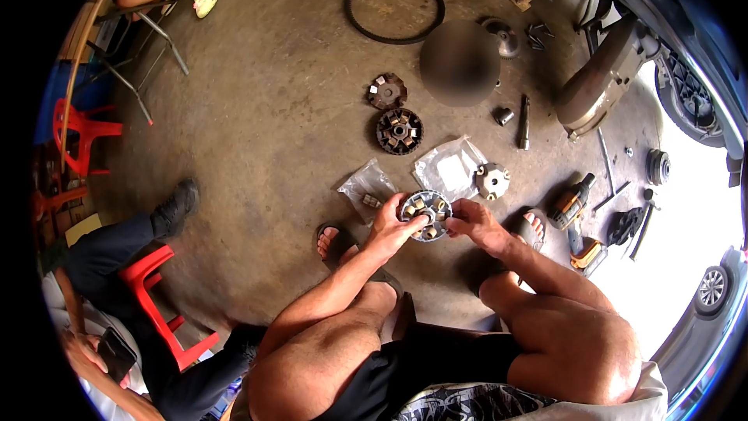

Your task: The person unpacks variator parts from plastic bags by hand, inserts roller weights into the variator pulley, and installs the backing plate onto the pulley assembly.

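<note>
Above the floor between my knees I hold a silvery scooter variator (428, 213), open face up, with several brass-coloured roller weights in its slots. My left hand (392, 226) is closed around its left side, thumb reaching over the middle. At the right rim, the fingers of my right hand (477, 226) are bent in and closed on the edge; their tips are partly hidden. Just beyond lie a clear plastic bag (444, 165), a smaller bag (368, 185) with small rollers by it, and a pale ramp plate (492, 181).
Farther out lie a darker variator (400, 132), a brown plate (396, 94) and a drive belt (395, 40). A cordless drill (574, 201) and tools lie right, below the scooter's engine case (600, 86). A seated person holds a phone (117, 355) near a red stool (153, 296).
</note>
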A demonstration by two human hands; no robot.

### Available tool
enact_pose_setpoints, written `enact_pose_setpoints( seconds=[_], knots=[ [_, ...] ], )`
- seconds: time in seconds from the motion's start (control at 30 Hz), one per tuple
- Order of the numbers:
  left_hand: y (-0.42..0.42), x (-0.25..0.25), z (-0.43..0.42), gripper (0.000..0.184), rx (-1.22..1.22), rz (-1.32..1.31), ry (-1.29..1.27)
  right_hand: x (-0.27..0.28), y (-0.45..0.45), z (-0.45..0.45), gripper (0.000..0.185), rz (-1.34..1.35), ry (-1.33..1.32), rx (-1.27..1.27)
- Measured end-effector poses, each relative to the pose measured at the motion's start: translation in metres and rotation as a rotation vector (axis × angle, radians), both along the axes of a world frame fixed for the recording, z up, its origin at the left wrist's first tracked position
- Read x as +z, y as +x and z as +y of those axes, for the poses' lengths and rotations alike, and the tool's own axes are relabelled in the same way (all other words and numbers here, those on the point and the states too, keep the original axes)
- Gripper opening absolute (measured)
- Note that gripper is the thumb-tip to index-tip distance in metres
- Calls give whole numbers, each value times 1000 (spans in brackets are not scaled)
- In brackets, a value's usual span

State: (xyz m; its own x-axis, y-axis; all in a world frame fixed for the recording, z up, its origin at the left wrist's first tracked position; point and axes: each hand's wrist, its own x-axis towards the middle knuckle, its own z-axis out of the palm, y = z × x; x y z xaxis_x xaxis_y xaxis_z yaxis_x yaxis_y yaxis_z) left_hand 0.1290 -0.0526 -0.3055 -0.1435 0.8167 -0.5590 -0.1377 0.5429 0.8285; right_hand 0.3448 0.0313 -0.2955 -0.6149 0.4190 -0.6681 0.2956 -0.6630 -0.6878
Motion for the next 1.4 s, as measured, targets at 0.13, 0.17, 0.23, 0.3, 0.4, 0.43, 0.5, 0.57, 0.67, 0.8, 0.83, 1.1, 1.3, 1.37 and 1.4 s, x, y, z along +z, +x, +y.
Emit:
enact_pose_setpoints(
  seconds=[0.13, 0.17, 0.23, 0.3, 0.4, 0.43, 0.5, 0.57, 0.67, 0.8, 0.83, 1.1, 1.3, 1.37, 1.4],
  knots=[
    [-3, 7, 5, 54, 37, -33, 0, 5, 3, 15, 24, 3, 364, -22],
    [-4, 11, 6, 55, 38, -49, -20, 10, 3, 21, 24, -57, 621, 5],
    [-5, 14, 7, 56, 39, -66, -40, 25, -3, 35, 23, -70, 779, 101],
    [-6, 11, 5, 56, -5, -23, 7, 49, -14, 46, 27, -93, 910, 240],
    [-7, 12, 5, 56, -42, -15, 26, 56, -21, 55, 29, 1, 1191, 409],
    [-7, 15, 6, 56, -41, -15, 26, 57, -23, 57, 32, -11, 1272, 492],
    [-7, 19, 7, 56, -52, -34, 40, 59, -26, 60, 29, -5, 1330, 575],
    [-8, 21, 7, 56, -55, -25, 37, 56, -28, 60, 23, 19, 1430, 654],
    [-8, 20, 7, 56, -60, -12, 44, 56, -29, 60, 22, -18, 1510, 709],
    [-8, 18, 7, 55, -69, -10, 65, 54, -30, 60, 19, 1, 1523, 697],
    [-8, 18, 7, 55, -70, -10, 64, 56, -31, 60, 20, -22, 1513, 726],
    [-7, 23, 8, 51, -38, -37, 48, 44, -11, 51, 25, 89, 863, 167],
    [-10, 11, 8, 58, -31, -41, -16, 5, 11, 41, 27, 256, 290, -248],
    [-9, 14, 6, 58, -42, -41, -34, 1, 14, 36, 28, 211, 348, -254],
    [-8, 13, 8, 59, -30, -50, -36, -2, 17, 37, 28, 209, 356, -266]
  ],
)
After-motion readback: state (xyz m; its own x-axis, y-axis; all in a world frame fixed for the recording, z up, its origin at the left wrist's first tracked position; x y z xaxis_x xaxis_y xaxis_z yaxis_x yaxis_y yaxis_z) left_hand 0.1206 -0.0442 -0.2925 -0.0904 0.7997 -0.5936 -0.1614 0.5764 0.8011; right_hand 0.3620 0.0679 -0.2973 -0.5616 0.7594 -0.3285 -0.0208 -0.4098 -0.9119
